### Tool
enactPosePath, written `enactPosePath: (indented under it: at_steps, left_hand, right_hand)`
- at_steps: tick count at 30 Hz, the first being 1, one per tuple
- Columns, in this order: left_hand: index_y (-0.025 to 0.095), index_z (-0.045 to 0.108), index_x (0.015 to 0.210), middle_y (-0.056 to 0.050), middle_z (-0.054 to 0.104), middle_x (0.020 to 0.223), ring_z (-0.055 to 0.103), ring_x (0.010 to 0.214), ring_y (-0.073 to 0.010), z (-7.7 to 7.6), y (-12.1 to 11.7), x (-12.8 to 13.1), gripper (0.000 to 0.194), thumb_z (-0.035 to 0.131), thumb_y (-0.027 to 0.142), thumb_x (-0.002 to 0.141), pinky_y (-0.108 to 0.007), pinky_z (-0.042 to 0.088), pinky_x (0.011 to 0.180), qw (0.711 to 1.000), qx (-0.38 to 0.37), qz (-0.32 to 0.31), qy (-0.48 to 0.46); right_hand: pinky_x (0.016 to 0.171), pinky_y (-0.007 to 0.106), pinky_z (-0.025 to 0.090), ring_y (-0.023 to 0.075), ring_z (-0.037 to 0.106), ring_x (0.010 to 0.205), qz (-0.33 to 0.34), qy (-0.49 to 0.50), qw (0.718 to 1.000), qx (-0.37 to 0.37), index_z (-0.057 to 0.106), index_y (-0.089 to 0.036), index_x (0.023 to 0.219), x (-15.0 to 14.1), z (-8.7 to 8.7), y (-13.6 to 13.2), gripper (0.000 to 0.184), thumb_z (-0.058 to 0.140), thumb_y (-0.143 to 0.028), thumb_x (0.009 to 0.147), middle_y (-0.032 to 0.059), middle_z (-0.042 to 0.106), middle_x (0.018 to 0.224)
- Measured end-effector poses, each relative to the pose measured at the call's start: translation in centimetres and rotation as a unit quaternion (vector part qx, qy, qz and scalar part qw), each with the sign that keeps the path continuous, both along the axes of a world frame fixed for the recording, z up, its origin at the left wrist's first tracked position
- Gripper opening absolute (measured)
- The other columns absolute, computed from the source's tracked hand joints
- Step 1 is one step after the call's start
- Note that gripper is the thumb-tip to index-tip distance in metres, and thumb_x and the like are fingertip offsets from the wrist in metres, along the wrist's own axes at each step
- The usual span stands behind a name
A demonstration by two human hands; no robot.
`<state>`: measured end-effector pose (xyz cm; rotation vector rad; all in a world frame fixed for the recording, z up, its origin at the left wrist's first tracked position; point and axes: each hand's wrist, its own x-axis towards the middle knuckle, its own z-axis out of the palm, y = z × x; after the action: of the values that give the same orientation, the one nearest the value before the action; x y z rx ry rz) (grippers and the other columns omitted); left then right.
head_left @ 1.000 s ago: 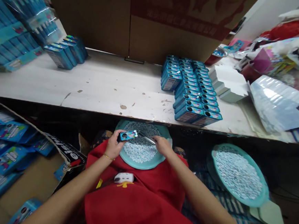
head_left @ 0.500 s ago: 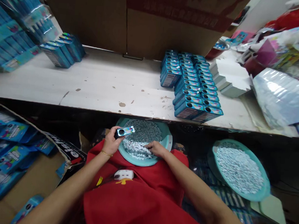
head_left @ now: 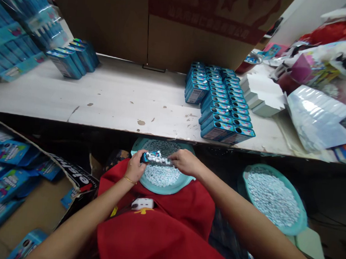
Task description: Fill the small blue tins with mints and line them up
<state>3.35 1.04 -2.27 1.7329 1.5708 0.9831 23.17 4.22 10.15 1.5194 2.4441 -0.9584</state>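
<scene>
So we're catching a pretty quick change here: half a second ago our right hand [head_left: 185, 161] was down in the white pieces of the near basin [head_left: 162, 191], and now it's hovering up beside the little blue box [head_left: 144, 156]. Our right fingers are pinching the end of what we're taking to be the metal tool from a second ago; it's mostly hiding under a line of pieces [head_left: 162, 160] now, so we aren't really seeing it.

Our left hand [head_left: 134, 168] is gripping the box by its lower end, over the left part of the basin, just below the surface's near edge. The line is running right up onto the box's top, and it's covering the round dark spot that was showing there. For the work in hand, we're reading that as a load going from scooping to sitting at the box; whether any pieces are actually getting inside, we can't tell.

Nothing is changing up on the surface [head_left: 118, 97] that we're noticing: the blue box rows [head_left: 217, 131] are standing right of the middle, reaching to the near edge, and a small bunch of boxes [head_left: 72, 59] is still sitting toward the back left.
</scene>
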Motion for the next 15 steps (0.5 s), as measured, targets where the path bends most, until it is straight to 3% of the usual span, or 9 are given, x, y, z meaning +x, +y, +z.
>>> enactPosePath:
  at_steps: [3, 7, 12, 15]
  left_hand:
    - [0.018, 0.048, 0.101, -0.006, 0.055, 0.098, 0.050, 0.092, -0.0185, -0.2, 0.0, -0.2, 0.038, 0.048, 0.010, 0.064, -0.031, 0.039, 0.083, 1.000, 0.009, -0.004, 0.015]
    - [0.018, 0.048, 0.102, -0.005, 0.055, 0.099, 0.050, 0.094, -0.0186, -0.5, -0.1, -0.2, 0.039, 0.048, 0.010, 0.064, -0.032, 0.039, 0.084, 1.000, 0.017, -0.008, 0.018]
    - [0.019, 0.048, 0.101, -0.005, 0.056, 0.097, 0.052, 0.090, -0.0179, -0.2, -0.2, -0.6, 0.035, 0.050, 0.014, 0.066, -0.031, 0.041, 0.081, 1.000, 0.012, 0.002, 0.005]
    - [0.019, 0.048, 0.101, -0.005, 0.056, 0.096, 0.053, 0.089, -0.0181, 0.2, -0.5, -1.2, 0.035, 0.052, 0.015, 0.066, -0.031, 0.042, 0.080, 1.000, 0.012, 0.013, 0.000]
  right_hand:
    - [0.060, 0.020, 0.032, 0.0142, 0.055, 0.074, 0.025, -0.097, 0.994, 0.041, 0.066, -0.021, 0.083, -1.4, 0.9, -0.2, 0.030, 0.041, -0.014, 0.069, 0.0054, 0.064, 0.079]
    - [0.061, 0.021, 0.033, 0.0158, 0.057, 0.077, 0.026, -0.116, 0.992, 0.045, 0.065, -0.022, 0.088, -1.7, 1.2, -0.6, 0.030, 0.040, -0.017, 0.072, 0.0066, 0.065, 0.081]
    - [0.059, 0.019, 0.033, 0.0132, 0.056, 0.072, 0.004, -0.043, 0.998, 0.041, 0.066, -0.021, 0.085, 1.2, 1.5, -1.5, 0.032, 0.038, -0.015, 0.071, 0.0033, 0.066, 0.079]
    - [0.059, 0.019, 0.034, 0.0127, 0.056, 0.072, -0.043, -0.011, 0.998, 0.032, 0.065, -0.020, 0.089, 3.7, 0.0, -2.2, 0.034, 0.037, -0.015, 0.071, 0.0025, 0.066, 0.078]
